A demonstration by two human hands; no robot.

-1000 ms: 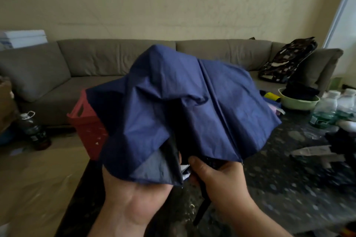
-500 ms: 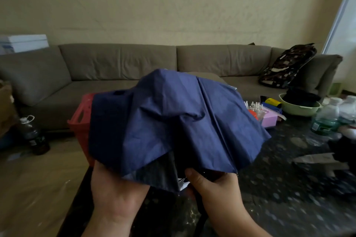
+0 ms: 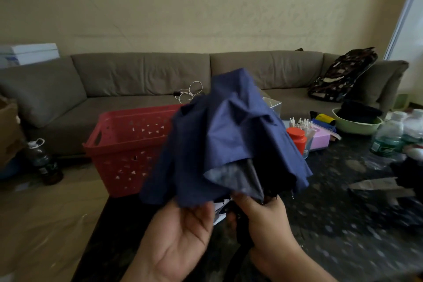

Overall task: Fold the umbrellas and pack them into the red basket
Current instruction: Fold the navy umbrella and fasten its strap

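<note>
umbrella: navy umbrella (image 3: pixel 231 142) is being held up over the near edge of the dark table (image 3: pixel 343 224), canopy collapsed but loose, tip pointing up and away, panels hanging in uneven folds with grey lining showing underneath.
right hand: right hand (image 3: pixel 263 215) is gripping the dark handle end under the canopy, fingers curled round it. Likely acting as the fixed anchor so the fabric can be worked around the shaft.
left hand: left hand (image 3: pixel 180 233) is sitting palm up under the left hem, fingers going up behind the cloth. Appears to be gathering or holding the fabric; fingertips hidden, so exact grip unclear. Motion blur here.
why held high: keeping it off the table is letting the panels hang free, which makes them easier to pleat and wrap.
basket: red basket (image 3: pixel 128 142) is standing on the table's far left corner, just behind the umbrella, partly covered by it. What shows of the inside looks empty. Close placement is keeping the drop-in short.
stage: judging mid-fold; canopy not yet wrapped or strapped, nothing packed.
clutter: orange-lidded jar (image 3: pixel 296 138), pink box (image 3: pixel 321 138), green bowl (image 3: pixel 357 122), water bottles (image 3: pixel 386 137) sitting to the right, clear of the basket path.
risk: loose panels snagging the basket rim if dropped in unwrapped.
</note>
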